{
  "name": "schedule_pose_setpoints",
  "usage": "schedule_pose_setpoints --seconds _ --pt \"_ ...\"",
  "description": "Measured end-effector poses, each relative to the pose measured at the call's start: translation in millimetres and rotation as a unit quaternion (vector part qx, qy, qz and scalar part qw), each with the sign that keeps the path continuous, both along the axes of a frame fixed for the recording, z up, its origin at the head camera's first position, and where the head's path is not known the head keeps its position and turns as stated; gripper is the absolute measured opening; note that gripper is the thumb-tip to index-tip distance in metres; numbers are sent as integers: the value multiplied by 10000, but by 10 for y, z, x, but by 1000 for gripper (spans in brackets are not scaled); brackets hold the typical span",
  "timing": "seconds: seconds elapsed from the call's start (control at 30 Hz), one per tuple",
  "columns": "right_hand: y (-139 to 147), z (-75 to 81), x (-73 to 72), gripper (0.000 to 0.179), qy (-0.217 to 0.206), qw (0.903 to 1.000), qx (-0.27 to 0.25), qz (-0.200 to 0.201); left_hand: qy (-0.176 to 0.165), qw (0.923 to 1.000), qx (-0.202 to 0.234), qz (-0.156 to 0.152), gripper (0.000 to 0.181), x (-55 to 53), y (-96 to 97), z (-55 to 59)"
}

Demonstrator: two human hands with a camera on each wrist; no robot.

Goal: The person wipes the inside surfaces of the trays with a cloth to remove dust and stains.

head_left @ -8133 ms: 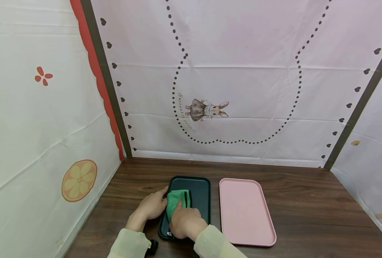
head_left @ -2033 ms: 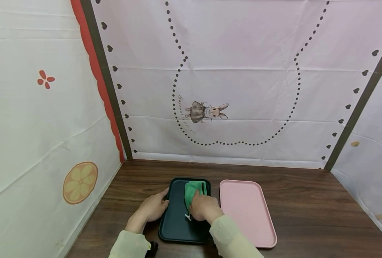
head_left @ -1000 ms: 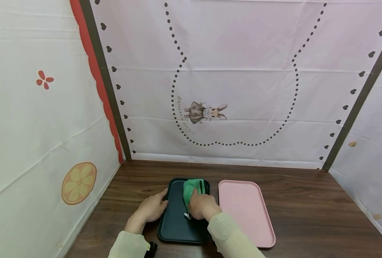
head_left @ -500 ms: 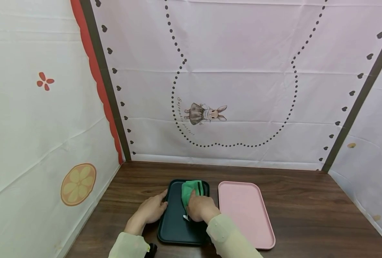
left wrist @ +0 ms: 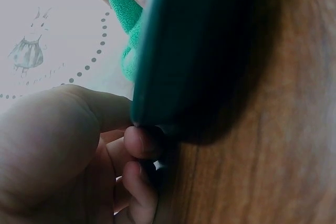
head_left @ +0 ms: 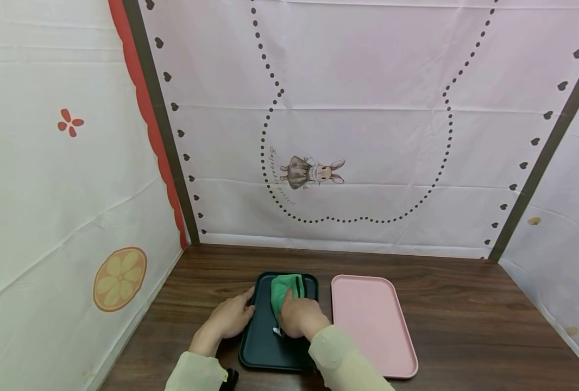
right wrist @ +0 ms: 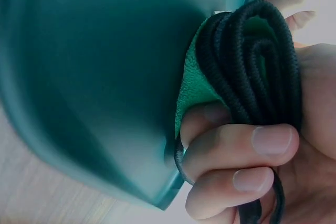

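Green cloth [head_left: 281, 286] on the far half of the dark green tray [head_left: 270, 347], long axis running near to far, white tag [head_left: 277, 330] at its near end! Right hand [head_left: 301, 316], fingers curled round the cloth; left hand [head_left: 228, 315] pinching the tray's left rim. Right wrist view shows black edging [right wrist: 239, 66] folded in loops; overhead, just a dark line. Wood-grain counter [head_left: 465, 315], pink tray [head_left: 373, 326] to the right, rabbit-printed sheet [head_left: 367, 152] at the far side.
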State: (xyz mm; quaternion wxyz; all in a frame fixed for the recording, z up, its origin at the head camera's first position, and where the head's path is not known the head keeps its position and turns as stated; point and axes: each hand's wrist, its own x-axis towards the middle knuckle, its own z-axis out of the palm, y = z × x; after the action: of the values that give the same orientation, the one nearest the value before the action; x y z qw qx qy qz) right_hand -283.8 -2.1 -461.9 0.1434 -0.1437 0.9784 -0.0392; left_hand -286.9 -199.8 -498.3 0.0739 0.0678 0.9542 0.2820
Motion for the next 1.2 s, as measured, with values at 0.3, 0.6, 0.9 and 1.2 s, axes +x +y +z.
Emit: schedule_pose_setpoints --seconds 0.3,0.6,0.9,1.2 --pt "-63 -3 17 74 -54 10000 47 43 -62 10000 22 -6 56 -6 -11 -9" --pt "-127 -7 33 73 35 9998 119 179 -13 10000 18 -6 55 -27 -28 -44" --pt "-174 -18 56 73 102 9997 36 228 -48 10000 30 0 55 -25 -23 -32" --pt "-216 -17 79 72 78 9997 -12 213 -26 10000 34 -5 55 -39 -32 -56"
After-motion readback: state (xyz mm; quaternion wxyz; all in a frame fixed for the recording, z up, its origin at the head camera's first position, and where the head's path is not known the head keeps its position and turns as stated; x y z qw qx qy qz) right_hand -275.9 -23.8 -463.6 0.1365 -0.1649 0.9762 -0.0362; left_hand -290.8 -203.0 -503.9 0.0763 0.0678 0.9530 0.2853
